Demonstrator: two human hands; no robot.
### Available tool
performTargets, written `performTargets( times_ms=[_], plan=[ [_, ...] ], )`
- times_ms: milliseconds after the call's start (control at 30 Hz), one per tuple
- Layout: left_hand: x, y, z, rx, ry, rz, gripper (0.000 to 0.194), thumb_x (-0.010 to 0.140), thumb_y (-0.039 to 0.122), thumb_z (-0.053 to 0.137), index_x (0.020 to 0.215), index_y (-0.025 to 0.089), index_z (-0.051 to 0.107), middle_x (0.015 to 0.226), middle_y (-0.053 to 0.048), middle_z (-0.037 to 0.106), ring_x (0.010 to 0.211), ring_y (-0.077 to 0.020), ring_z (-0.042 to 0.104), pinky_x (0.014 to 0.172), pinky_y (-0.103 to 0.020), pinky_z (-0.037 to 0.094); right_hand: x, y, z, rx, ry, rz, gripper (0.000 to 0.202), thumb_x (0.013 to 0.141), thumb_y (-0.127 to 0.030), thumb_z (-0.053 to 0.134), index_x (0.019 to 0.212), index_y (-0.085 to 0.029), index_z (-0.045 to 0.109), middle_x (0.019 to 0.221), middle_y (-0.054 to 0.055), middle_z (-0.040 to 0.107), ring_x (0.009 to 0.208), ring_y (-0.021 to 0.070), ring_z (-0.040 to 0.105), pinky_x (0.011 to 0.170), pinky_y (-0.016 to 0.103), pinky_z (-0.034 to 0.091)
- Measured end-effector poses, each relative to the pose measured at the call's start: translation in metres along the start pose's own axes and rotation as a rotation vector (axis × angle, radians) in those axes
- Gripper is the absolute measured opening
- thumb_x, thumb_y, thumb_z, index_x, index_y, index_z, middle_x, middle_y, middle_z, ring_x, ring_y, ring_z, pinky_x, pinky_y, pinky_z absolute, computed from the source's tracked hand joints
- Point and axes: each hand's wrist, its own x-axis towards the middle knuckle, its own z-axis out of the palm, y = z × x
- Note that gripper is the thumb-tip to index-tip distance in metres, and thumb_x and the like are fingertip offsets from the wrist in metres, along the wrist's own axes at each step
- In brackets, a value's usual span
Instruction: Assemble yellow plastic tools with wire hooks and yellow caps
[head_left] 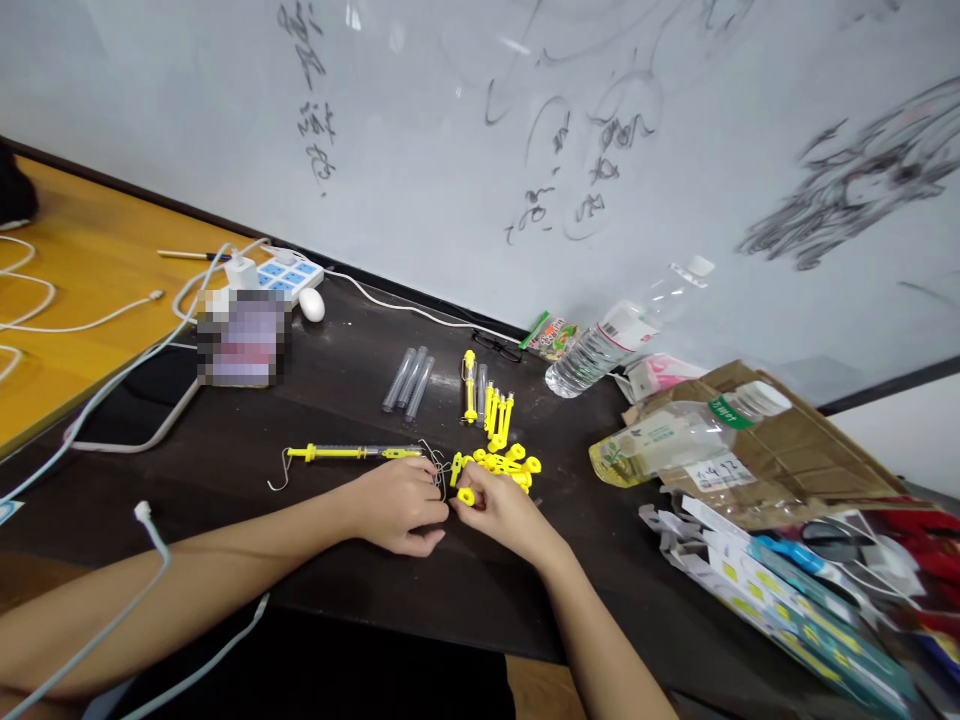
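Observation:
My right hand [504, 512] pinches a small yellow plastic part with a round, holed end [466, 496]. Beside its fingers lies a pile of yellow plastic pieces [516, 462]. My left hand [403, 505] rests close by with curled fingers; whatever may be in them is hidden. Thin metal hooks [433, 458] lie just beyond its knuckles. A spring scale with yellow ends and a hook [337, 453] stretches leftward from that hand. Farther back are several clear tubes [409, 380], a short yellow-capped spring scale [470, 387], a single clear tube [482, 395] and several yellow rods [499, 415].
At left are a phone [139, 400], a power strip [289, 278] and loose white cables [154, 525]. A water bottle [600, 350], a drink bottle [667, 440], a paper bag [795, 440] and a torn box [780, 600] crowd the right. Behind stands a whiteboard [420, 200].

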Motion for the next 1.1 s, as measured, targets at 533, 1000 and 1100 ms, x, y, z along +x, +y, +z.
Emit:
performTargets(
  times_ms=[533, 1000, 1100],
  plan=[
    [0.005, 0.016, -0.001, -0.040, 0.030, 0.130, 0.022, 0.075, 0.037, 0.056, 0.060, 0.021, 0.054, 0.052, 0.003, 0.054, 0.052, -0.0129, 0.051, 0.106, -0.039, 0.036, 0.008, -0.001, 0.002, 0.711, 0.100, 0.168, 0.030, 0.087, -0.047, 0.052, 0.078, -0.022, 0.039, 0.037, -0.013, 0.039, 0.030, 0.0033, 0.022, 0.034, 0.014, 0.015],
    [0.003, 0.020, 0.004, -0.022, 0.011, 0.099, 0.024, 0.073, 0.042, 0.055, 0.063, 0.020, 0.056, 0.051, 0.002, 0.056, 0.049, -0.0138, 0.051, 0.107, -0.041, 0.031, 0.011, -0.004, 0.017, 0.822, 0.048, 0.127, 0.032, 0.087, -0.048, 0.052, 0.079, -0.022, 0.037, 0.038, -0.013, 0.042, 0.030, 0.0024, 0.021, 0.032, 0.012, 0.015],
    [0.003, 0.022, 0.004, -0.032, -0.013, 0.085, 0.025, 0.072, 0.043, 0.057, 0.064, 0.020, 0.056, 0.051, 0.003, 0.056, 0.048, -0.0134, 0.050, 0.107, -0.042, 0.031, 0.012, -0.004, 0.018, 0.862, 0.053, 0.138, 0.033, 0.085, -0.049, 0.056, 0.078, -0.022, 0.037, 0.038, -0.013, 0.041, 0.030, 0.0021, 0.019, 0.030, 0.012, 0.014]
  ],
)
